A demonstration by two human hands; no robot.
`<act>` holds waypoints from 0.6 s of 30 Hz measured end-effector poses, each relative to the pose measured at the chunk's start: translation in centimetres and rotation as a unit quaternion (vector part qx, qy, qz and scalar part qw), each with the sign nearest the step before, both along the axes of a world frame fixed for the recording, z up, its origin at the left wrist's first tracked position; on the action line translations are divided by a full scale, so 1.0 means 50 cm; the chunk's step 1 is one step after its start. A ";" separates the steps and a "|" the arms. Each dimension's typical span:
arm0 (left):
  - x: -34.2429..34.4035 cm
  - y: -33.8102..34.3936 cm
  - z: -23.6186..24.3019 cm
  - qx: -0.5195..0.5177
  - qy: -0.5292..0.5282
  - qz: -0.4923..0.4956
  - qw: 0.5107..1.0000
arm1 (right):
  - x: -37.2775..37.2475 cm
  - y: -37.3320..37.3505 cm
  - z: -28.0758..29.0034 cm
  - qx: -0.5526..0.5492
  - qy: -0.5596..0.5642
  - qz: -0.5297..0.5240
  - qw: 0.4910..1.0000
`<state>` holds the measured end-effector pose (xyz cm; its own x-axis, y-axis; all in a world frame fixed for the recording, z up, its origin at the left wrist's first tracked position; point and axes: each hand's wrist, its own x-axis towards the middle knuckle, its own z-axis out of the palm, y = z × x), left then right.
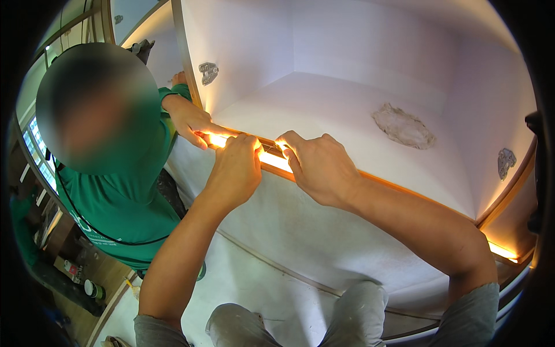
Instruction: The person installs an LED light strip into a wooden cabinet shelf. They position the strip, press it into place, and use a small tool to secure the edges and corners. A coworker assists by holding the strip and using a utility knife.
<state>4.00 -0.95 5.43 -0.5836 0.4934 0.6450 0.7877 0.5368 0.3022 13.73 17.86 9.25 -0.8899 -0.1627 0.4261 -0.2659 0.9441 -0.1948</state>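
My left hand (237, 168) is closed over a glowing light strip (276, 161) along the wooden front edge (393, 186) of a white cabinet. Just right of it, my right hand (321, 168) is curled at the same edge, thumb and forefinger around something small that the glare hides. Between my hands shows a short dark stretch with what look like thin wires. At the strip's left end, a co-worker's hand (191, 120) touches the edge beside my left hand.
The co-worker (115, 208) in green stands close at my left. Inside the cabinet (358, 87) lie a crumpled cloth (403, 125) and metal hinges (506, 163) on its walls. Another lit compartment (501, 250) is at right. A bucket (93, 289) stands on the floor at left.
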 end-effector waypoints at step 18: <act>-0.043 0.006 -0.001 -0.003 0.069 0.001 0.998 | 0.012 -0.010 0.013 -0.025 -0.020 0.000 0.999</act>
<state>1.87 -0.63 5.35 -0.4899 0.4960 0.7169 0.8209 0.5394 0.1878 14.34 17.37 9.88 -0.9067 -0.1417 0.3972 -0.2565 0.9329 -0.2527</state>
